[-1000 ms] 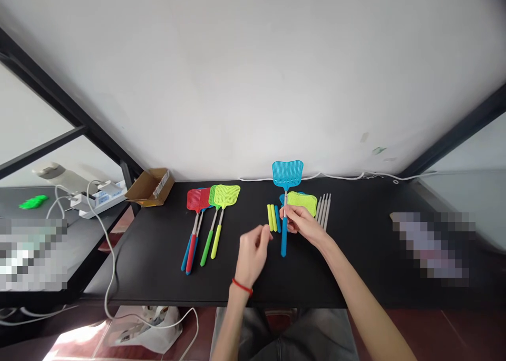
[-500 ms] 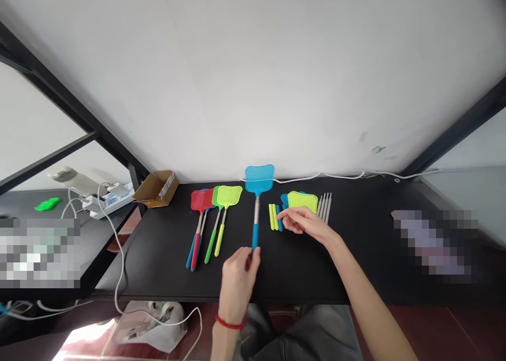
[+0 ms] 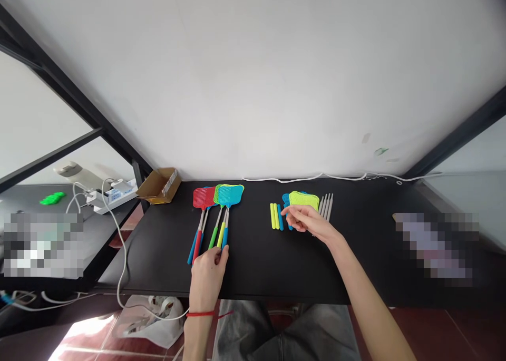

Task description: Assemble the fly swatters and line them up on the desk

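Observation:
My left hand (image 3: 208,269), wearing a red string at the wrist, pinches the handle end of a blue fly swatter (image 3: 232,196). That swatter's head lies over a yellow-green one at the right side of a group of assembled swatters, among them a red fly swatter (image 3: 203,197) and a green-handled one. Over the loose parts on the right is my right hand (image 3: 306,223), its index finger stretched and the others loosely bent, with nothing visible in it. Beside its fingertips lie yellow and blue handle grips (image 3: 274,216). Partly behind it are yellow-green and blue swatter heads (image 3: 304,199) and several metal rods (image 3: 326,205).
An open cardboard box (image 3: 158,186) stands at the table's back left, near a power strip (image 3: 114,196) with white cables. A white cable (image 3: 300,178) runs along the wall. A blurred flat item (image 3: 430,245) lies on the right. Below hangs a white plastic bag (image 3: 152,321).
My left hand has carried the blue fly swatter leftward from the middle of the table onto the assembled group. My right hand stays near the handle grips, its fingers slightly shifted.

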A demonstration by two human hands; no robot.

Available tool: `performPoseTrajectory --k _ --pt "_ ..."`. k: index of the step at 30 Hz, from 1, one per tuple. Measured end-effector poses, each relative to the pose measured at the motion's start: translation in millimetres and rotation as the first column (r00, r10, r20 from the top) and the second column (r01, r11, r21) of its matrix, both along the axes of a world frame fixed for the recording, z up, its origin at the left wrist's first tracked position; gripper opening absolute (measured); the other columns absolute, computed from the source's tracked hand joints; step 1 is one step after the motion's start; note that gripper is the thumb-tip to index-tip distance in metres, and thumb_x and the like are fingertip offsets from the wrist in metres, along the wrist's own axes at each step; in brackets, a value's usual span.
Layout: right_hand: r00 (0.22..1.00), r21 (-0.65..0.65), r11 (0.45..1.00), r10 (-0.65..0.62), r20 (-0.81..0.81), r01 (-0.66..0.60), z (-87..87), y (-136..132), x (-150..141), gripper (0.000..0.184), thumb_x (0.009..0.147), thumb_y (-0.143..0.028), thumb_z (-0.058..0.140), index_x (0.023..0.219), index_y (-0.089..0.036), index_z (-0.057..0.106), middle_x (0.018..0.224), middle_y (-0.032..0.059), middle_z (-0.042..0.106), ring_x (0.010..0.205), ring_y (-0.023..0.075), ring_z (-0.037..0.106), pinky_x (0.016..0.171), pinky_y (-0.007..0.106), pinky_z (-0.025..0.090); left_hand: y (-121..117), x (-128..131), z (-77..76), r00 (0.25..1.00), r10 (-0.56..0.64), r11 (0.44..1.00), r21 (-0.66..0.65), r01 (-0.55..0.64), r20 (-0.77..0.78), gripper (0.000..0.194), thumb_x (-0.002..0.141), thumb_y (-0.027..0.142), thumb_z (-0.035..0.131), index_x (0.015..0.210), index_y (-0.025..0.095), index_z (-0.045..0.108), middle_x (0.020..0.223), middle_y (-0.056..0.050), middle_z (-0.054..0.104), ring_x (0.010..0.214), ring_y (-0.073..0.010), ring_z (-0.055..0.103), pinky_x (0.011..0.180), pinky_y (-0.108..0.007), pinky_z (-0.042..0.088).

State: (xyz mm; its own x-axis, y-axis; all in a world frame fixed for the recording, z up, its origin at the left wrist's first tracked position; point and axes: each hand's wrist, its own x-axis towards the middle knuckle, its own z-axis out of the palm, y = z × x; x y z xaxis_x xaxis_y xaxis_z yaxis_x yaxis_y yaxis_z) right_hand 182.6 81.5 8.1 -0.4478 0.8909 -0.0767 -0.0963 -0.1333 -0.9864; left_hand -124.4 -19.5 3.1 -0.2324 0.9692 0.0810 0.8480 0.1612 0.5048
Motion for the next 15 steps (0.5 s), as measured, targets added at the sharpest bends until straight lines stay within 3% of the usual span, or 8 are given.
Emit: performPoseTrajectory --k 5,7,9,11,13,15 --pt "0.997 0.009 0.997 -0.077 -0.021 0.078 6.2 -1.0 4.9 0.041 0.089 -0.056 0.064 0.096 -0.016 0.069 0.069 0.0009 0.056 0.052 0.0088 0.04 0.045 0.024 0.025 3.2 -0.2 -0.3 0.995 0.091 0.995 -0.045 -0.092 -0.029 0.045 0.09 0.052 0.05 0.057 0.021 0.051 0.053 -0.003 0.054 0.054 -0.0182 0.05 0.057 -0.028 0.028" --pt "0.983 0.026 0.984 -0.177 -0.038 0.178 7.6 -0.1 11.5 0.039 0.089 -0.056 0.065 0.093 -0.017 0.069 0.065 -0.0013 0.051 0.05 0.0089 0.037 0.045 0.024 0.024 5.0 -0.9 -3.4 0.993 0.109 0.993 -0.048 -0.112 -0.051 0.045 0.089 0.052 0.052 0.056 0.021 0.046 0.052 -0.002 0.053 0.053 -0.0173 0.048 0.057 -0.028 0.028" --pt "0.937 0.083 0.934 -0.347 -0.026 0.348 6.1 2.2 22.2 0.037 0.088 -0.055 0.064 0.091 -0.018 0.068 0.062 -0.003 0.047 0.048 0.009 0.034 0.044 0.025 0.023 6.4 -1.7 -7.3 0.99 0.127 0.99 -0.057 -0.13 -0.064 0.046 0.088 0.052 0.052 0.056 0.021 0.044 0.052 -0.001 0.052 0.053 -0.0168 0.047 0.057 -0.027 0.027" --pt "0.82 0.199 0.808 -0.571 0.036 0.554 1.7 5.6 36.8 0.036 0.088 -0.054 0.063 0.088 -0.018 0.068 0.06 -0.0031 0.046 0.046 0.0098 0.035 0.044 0.026 0.025 7.5 -2.5 -10.9 0.989 0.135 0.988 -0.069 -0.139 -0.068 0.046 0.088 0.052 0.053 0.057 0.021 0.043 0.052 -0.001 0.052 0.054 -0.0169 0.047 0.057 -0.027 0.027" --pt "0.626 0.357 0.625 -0.769 0.13 0.694 -4.5 9.0 53.6 0.034 0.088 -0.05 0.062 0.085 -0.017 0.069 0.059 -0.0005 0.051 0.051 0.0135 0.046 0.049 0.027 0.034 8.2 -3.1 -13.7 0.988 0.14 0.986 -0.076 -0.146 -0.07 0.045 0.088 0.052 0.052 0.057 0.021 0.043 0.053 -0.001 0.052 0.054 -0.0172 0.048 0.056 -0.027 0.027" --pt "0.41 0.485 0.467 -0.884 0.225 0.74 -10.9 11.4 70.1 0.032 0.088 -0.045 0.06 0.082 -0.016 0.07 0.065 0.0054 0.063 0.061 0.019 0.059 0.061 0.03 0.044 9.0 -3.5 -15.6 0.986 0.152 0.985 -0.075 -0.158 -0.071 0.045 0.088 0.053 0.052 0.057 0.021 0.044 0.052 -0.001 0.052 0.054 -0.0172 0.048 0.056 -0.027 0.026"
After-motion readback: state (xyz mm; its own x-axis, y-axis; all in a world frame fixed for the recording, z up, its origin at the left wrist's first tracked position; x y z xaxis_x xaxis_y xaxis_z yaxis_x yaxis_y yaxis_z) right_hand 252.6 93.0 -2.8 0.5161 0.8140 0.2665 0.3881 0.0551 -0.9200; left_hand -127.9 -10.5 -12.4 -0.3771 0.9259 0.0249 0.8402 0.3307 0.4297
